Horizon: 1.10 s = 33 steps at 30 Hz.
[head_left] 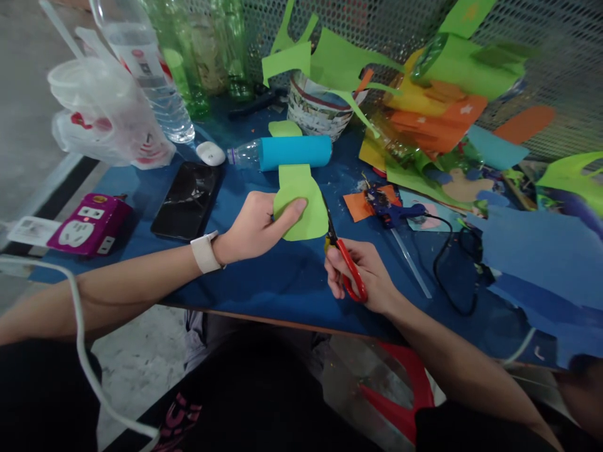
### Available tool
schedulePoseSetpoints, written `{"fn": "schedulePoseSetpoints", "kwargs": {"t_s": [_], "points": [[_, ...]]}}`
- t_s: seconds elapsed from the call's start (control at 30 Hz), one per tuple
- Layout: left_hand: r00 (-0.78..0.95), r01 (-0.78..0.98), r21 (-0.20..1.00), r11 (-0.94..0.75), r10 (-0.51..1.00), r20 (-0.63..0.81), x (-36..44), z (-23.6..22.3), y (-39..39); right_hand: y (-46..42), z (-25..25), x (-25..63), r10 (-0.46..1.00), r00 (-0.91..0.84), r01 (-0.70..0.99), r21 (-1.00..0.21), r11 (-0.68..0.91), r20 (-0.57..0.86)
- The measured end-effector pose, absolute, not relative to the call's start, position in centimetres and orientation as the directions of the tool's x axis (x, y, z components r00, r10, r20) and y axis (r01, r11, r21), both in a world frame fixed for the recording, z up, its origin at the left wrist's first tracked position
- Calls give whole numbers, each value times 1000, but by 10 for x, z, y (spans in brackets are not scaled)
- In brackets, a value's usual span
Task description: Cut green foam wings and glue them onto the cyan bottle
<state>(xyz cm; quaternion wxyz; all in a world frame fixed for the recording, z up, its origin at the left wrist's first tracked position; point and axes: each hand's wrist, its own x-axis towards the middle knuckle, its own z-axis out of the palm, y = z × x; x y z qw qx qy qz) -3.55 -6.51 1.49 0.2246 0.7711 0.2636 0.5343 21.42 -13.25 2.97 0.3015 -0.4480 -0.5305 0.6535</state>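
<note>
My left hand (264,223) pinches a piece of light green paper (306,216), thumb on top, over the blue table. The paper is rounded below, with a narrower strip reaching up to a plastic bottle wrapped in blue paper (296,152). Whether the strip touches the bottle I cannot tell. In my right hand (360,270) is a pair of scissors (346,260) with red handles, its dark blades along the green paper's right edge. My fingers hide part of the handles. Another bit of green paper (285,129) shows behind the bottle.
A black phone (186,199), a purple socket box (92,223) and a water bottle (151,75) stand left. To the right lie a blue glue gun (396,213) with its cord and blue paper sheets (541,251). Behind are a paper-filled bucket (313,110) and coloured scraps.
</note>
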Motion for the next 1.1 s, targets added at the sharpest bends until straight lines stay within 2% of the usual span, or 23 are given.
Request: {"fn": "schedulePoseSetpoints", "kwargs": {"t_s": [0.3, 0.6, 0.83, 1.1], "points": [[318, 187, 642, -743, 664, 676, -35, 16, -70, -138, 21, 214, 867, -457, 77, -980, -183, -198], [320, 168, 620, -767, 637, 701, -33, 15, -71, -140, 19, 206, 871, -442, 21, -973, -229, -215], [339, 189, 639, -746, 660, 671, -33, 15, -72, -140, 17, 207, 875, -415, 73, -968, -239, -248], [339, 182, 633, -752, 653, 678, -34, 16, -71, -141, 16, 206, 884, -380, 52, -961, -273, -272]]}}
